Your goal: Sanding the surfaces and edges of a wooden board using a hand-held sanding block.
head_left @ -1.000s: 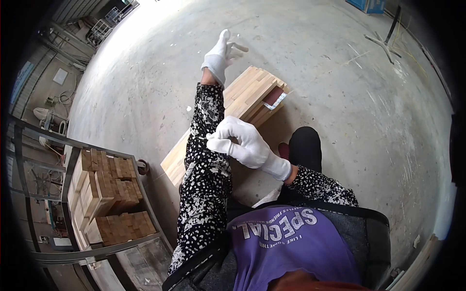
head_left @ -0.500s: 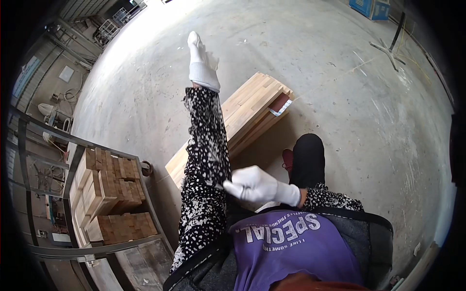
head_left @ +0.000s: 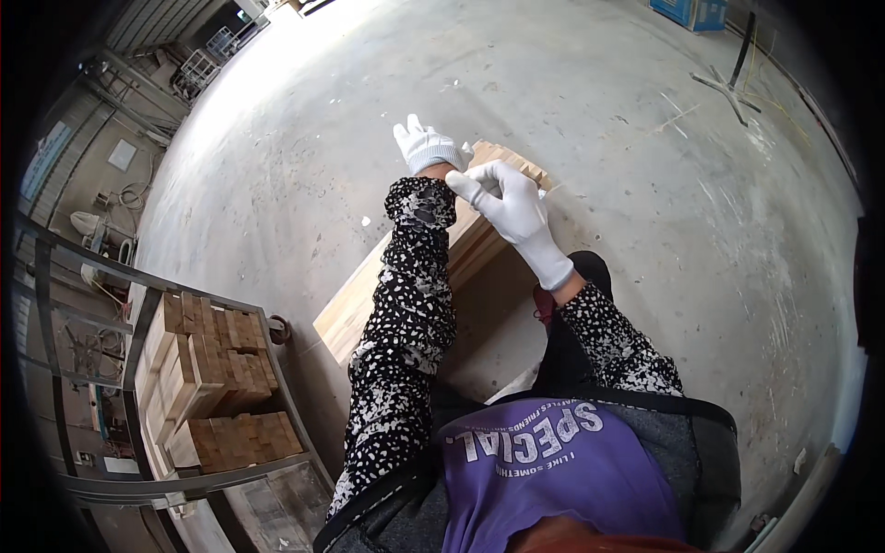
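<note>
My left hand, in a white glove, reaches forward with its fingers spread and nothing in them. Its black-and-white speckled sleeve is bunched near the wrist. My right hand, also in a white glove, is beside the left wrist, thumb and fingers curled together in a pinch. Whether cloth or anything else is between its fingertips cannot be made out. Beneath both hands, a stack of pale wooden boards lies slantwise, partly covered by my left arm and right hand.
At the left, a metal-framed cart holds several wooden blocks, with a caster at its corner. A blue box and a crossed-foot stand are at the far right on the concrete floor.
My left hand has drawn back and turned, its fingers now spread. My right hand has moved forward from near the left elbow to the left wrist.
</note>
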Demonstrator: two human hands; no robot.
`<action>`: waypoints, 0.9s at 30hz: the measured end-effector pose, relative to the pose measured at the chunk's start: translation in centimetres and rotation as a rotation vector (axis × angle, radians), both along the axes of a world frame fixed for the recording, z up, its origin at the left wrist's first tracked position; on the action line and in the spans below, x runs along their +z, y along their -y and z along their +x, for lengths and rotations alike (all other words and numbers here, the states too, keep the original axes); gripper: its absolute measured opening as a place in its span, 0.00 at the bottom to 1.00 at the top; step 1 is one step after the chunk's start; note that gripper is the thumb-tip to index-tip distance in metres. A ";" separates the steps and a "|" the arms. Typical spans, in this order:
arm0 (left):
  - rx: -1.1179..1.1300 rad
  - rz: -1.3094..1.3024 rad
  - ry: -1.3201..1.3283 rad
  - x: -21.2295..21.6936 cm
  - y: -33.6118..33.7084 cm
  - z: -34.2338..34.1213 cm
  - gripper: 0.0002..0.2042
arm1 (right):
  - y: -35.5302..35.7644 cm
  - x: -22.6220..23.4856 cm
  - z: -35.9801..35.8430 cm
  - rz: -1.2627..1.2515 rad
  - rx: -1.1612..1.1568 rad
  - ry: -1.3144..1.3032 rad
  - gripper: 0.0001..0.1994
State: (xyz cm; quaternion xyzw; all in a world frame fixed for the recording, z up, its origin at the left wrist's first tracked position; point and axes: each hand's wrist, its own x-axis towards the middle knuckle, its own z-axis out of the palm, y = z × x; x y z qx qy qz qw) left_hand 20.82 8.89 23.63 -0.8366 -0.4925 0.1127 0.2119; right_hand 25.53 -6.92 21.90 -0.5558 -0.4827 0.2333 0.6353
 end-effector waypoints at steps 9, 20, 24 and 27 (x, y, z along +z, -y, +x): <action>-0.089 0.256 0.287 -1.7 0.1 -0.2 0.34 | -2.5 -3.4 0.4 -0.069 0.132 -0.204 0.17; -0.417 -0.077 0.664 -0.6 0.9 -2.6 0.36 | 2.4 -1.5 -5.0 0.258 0.421 0.057 0.11; -0.453 -0.736 1.157 -0.3 2.0 -2.2 0.41 | 3.1 -0.9 -5.6 0.294 0.476 0.076 0.11; -0.630 -1.176 1.634 0.4 2.7 -2.0 0.48 | 4.4 -0.3 -6.5 0.387 0.631 0.072 0.09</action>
